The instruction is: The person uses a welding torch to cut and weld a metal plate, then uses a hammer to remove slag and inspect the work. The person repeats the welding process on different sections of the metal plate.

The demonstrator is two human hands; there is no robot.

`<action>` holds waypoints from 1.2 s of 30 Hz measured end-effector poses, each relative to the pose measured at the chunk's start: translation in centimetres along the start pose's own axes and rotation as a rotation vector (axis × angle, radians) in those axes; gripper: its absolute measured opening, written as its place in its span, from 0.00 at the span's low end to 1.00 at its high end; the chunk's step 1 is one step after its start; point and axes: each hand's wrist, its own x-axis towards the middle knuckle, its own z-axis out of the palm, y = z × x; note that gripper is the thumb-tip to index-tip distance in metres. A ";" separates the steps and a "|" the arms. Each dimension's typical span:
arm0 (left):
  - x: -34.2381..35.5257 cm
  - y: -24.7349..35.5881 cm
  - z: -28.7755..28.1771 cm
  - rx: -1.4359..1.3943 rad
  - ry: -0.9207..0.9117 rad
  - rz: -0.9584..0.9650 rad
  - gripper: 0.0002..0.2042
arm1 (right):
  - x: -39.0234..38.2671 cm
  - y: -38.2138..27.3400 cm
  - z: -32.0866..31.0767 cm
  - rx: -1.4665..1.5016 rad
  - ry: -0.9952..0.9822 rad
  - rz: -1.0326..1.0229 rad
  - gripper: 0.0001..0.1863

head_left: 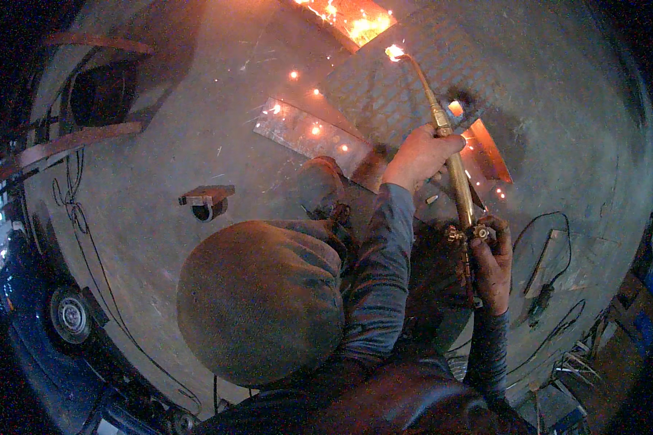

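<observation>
My left hand (422,156) is closed round the brass tube of a long gas torch (460,185). The torch slants up and away, its bent copper tip ending in a small bright flame. Closer to me, my right hand (493,270) grips the torch's valve end, its fingers at a round valve knob (482,232); part of the grip is hidden. Beyond the flame, fire and sparks fill the inside of a metal channel (392,23). A flat metal plate (308,138) lies left of my left hand, dotted with glowing bits. An orange-lit metal piece (495,152) lies right of the torch.
My bent knee (261,304) and boot (323,185) are left of my arms. A small metal piece (209,200) lies on the floor. Cables (87,225) run along the left, near a car wheel (71,315). Another cable (548,293) lies at right, above lower-right clutter.
</observation>
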 end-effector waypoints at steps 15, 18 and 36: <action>0.3 -0.1 -0.1 -0.017 0.001 -0.005 0.17 | -0.1 0.5 0.1 0.063 0.063 0.104 0.22; -0.1 0.3 0.0 -0.020 -0.001 0.006 0.17 | -0.4 0.4 0.1 0.076 0.084 0.154 0.23; 0.3 0.1 -0.1 0.004 -0.023 0.007 0.14 | -0.3 -0.7 0.1 0.055 0.016 0.115 0.19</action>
